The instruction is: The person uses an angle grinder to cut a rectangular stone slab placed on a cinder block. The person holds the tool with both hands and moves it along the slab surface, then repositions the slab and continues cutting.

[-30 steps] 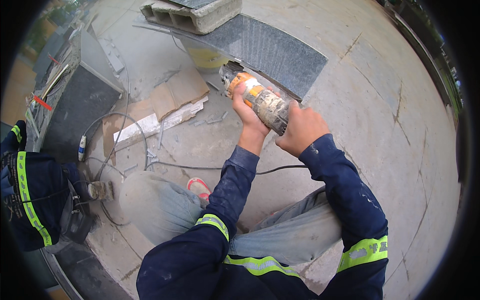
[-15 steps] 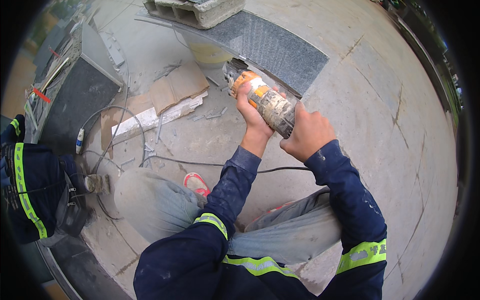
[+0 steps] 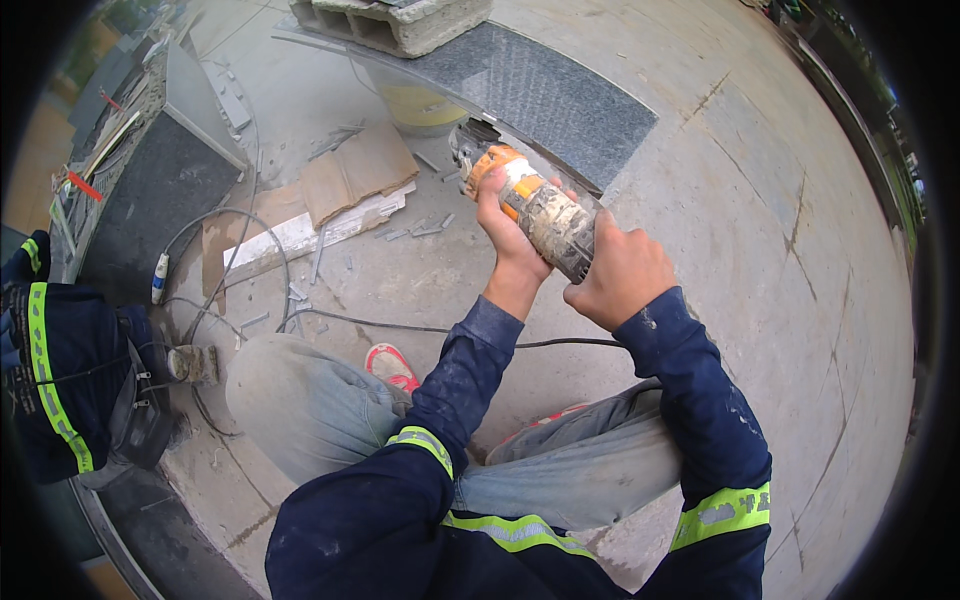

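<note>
A dusty orange and white angle grinder [image 3: 552,222] is held in both my hands, slanting from upper left to lower right. My left hand [image 3: 515,240] wraps round its body just behind the orange collar. My right hand [image 3: 628,268] grips the rear end, thumb along the top. The dark head of the grinder is at the near edge of a grey speckled stone slab [image 3: 570,110]. Whether its disc touches the slab is hidden from me.
A concrete block [image 3: 425,27] weighs down the slab, with a bucket [image 3: 420,105] beneath it. Cardboard [image 3: 360,175], a white strip [image 3: 270,250] and cut slivers litter the floor. A black cable [image 3: 400,325] runs past my knees. At left are a dark stone panel [image 3: 165,200] and a navy jacket [image 3: 75,370].
Both hands and the grinder have shifted very slightly right and down. The grip is the same, and the slab has not moved.
</note>
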